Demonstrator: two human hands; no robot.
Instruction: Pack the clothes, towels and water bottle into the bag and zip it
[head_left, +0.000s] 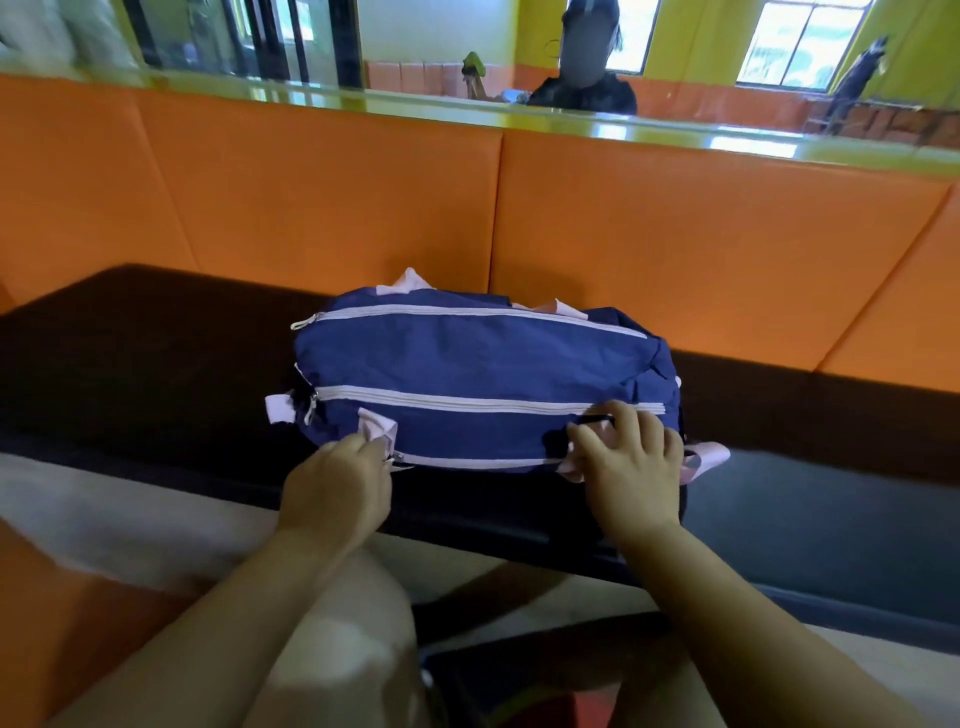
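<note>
A navy blue duffel bag (483, 364) with pale pink zippers and straps lies on a dark padded bench (156, 364). It looks full, and its three visible zippers run closed across its length. My left hand (337, 483) pinches the zipper pull at the left end of the nearest zipper, beside a pink strap loop. My right hand (628, 462) presses on the bag's near right corner, fingers over a pink strap. No clothes, towels or bottle show outside the bag.
An orange padded backrest (363, 197) rises behind the bench, with a mirror (467, 52) above it that reflects a person. My knee (343, 623) is in front of the bench edge. A dark object (519, 675) lies on the floor below.
</note>
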